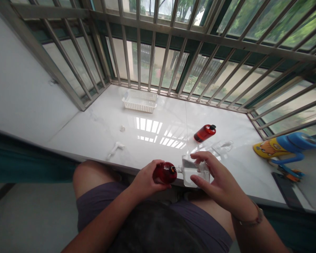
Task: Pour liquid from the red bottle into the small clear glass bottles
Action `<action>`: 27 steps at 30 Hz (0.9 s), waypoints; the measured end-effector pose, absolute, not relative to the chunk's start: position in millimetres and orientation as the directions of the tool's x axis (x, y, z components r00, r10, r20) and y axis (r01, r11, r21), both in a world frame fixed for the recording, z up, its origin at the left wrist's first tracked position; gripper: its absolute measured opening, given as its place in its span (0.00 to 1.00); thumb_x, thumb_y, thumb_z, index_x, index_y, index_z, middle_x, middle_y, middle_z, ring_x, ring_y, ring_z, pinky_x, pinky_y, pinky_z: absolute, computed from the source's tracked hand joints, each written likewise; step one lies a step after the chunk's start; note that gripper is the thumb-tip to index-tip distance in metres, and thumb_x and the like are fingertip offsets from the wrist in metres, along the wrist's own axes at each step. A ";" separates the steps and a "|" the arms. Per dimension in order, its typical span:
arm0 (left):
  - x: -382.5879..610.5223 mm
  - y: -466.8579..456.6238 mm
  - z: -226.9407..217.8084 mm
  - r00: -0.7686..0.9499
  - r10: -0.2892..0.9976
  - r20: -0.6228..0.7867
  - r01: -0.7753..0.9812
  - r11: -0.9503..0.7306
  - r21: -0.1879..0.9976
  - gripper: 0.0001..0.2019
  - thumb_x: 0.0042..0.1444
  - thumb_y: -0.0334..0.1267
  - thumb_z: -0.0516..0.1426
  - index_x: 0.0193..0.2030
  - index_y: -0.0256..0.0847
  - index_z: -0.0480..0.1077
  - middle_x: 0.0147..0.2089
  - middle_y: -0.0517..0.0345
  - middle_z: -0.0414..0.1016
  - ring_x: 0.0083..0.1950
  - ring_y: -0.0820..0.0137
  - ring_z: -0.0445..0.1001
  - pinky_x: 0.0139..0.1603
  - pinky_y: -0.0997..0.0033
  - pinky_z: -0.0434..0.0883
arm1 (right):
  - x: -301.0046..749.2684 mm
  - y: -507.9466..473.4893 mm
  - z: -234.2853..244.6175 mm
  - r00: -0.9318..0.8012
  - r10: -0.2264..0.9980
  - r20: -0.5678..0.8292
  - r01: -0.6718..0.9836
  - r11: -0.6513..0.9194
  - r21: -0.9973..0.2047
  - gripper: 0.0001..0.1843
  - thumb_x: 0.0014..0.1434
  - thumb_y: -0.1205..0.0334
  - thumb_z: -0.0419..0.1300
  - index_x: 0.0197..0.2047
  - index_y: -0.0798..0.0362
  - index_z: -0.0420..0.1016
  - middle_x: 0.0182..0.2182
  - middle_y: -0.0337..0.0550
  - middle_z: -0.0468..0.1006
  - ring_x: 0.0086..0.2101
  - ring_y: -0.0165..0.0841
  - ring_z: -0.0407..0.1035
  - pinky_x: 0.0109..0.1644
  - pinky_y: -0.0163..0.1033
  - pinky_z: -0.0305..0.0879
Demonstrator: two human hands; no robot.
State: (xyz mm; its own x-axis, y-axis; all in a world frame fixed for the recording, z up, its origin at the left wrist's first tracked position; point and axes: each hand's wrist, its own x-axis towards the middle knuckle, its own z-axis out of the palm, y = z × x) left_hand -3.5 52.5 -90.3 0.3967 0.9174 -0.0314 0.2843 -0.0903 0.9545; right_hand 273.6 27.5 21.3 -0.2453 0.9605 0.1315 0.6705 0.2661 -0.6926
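My left hand is wrapped round a dark red see-through bottle at the front edge of the white sill. Its narrow neck is uncapped and faces me. My right hand grips a clear square bottle between thumb and fingers. That bottle lies tipped on its side with clear liquid in it, and its neck points left at the red bottle's mouth. Whether the two necks touch, I cannot tell. Beyond my right hand, a second red bottle with a black top is on the sill.
A white perforated basket sits by the barred window. On the sill's left lie a white piece and a small pale piece. Crumpled clear plastic is behind my right hand. A yellow-blue flask and a dark phone are at right.
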 end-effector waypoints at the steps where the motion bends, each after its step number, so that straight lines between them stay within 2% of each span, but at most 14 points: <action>1: -3.5 52.3 -90.6 0.397 0.917 -0.032 0.286 -0.091 0.954 0.41 0.44 0.44 0.80 0.63 0.49 0.70 0.63 0.53 0.82 0.62 0.54 0.82 0.62 0.56 0.78 | 273.5 27.5 21.5 -0.247 0.960 0.132 0.670 0.268 -0.692 0.25 0.70 0.48 0.68 0.66 0.40 0.69 0.59 0.48 0.76 0.53 0.46 0.76 0.54 0.50 0.76; 14: -3.9 52.2 -91.4 0.396 0.917 -0.036 0.290 -0.088 0.953 0.41 0.44 0.43 0.81 0.64 0.49 0.70 0.63 0.54 0.82 0.61 0.55 0.82 0.62 0.57 0.77 | 271.5 28.3 25.3 -0.265 0.954 0.141 0.684 0.289 -0.670 0.25 0.70 0.49 0.68 0.66 0.41 0.70 0.58 0.49 0.77 0.54 0.47 0.76 0.54 0.49 0.77; 20: -3.2 51.2 -95.0 0.396 0.917 -0.038 0.287 -0.084 0.954 0.41 0.45 0.44 0.80 0.63 0.49 0.69 0.62 0.54 0.82 0.59 0.55 0.83 0.59 0.58 0.78 | 271.8 28.0 24.8 -0.283 0.947 0.149 0.683 0.309 -0.662 0.25 0.69 0.49 0.68 0.66 0.42 0.70 0.58 0.48 0.76 0.54 0.45 0.76 0.56 0.49 0.76; 27: -2.5 51.7 -98.6 0.400 0.916 -0.040 0.290 -0.086 0.953 0.42 0.44 0.45 0.81 0.63 0.49 0.69 0.61 0.55 0.82 0.58 0.55 0.83 0.58 0.58 0.78 | 272.2 28.6 25.4 -0.300 0.943 0.147 0.685 0.320 -0.655 0.26 0.70 0.48 0.68 0.67 0.42 0.69 0.59 0.50 0.75 0.53 0.46 0.75 0.57 0.52 0.76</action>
State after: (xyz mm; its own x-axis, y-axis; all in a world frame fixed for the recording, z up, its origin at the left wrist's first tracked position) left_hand -2.5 51.7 -98.6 0.4004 0.9155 -0.0396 0.2904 -0.0857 0.9531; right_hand 272.2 28.6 25.4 -0.2999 0.9426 0.1472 0.6847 0.3200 -0.6548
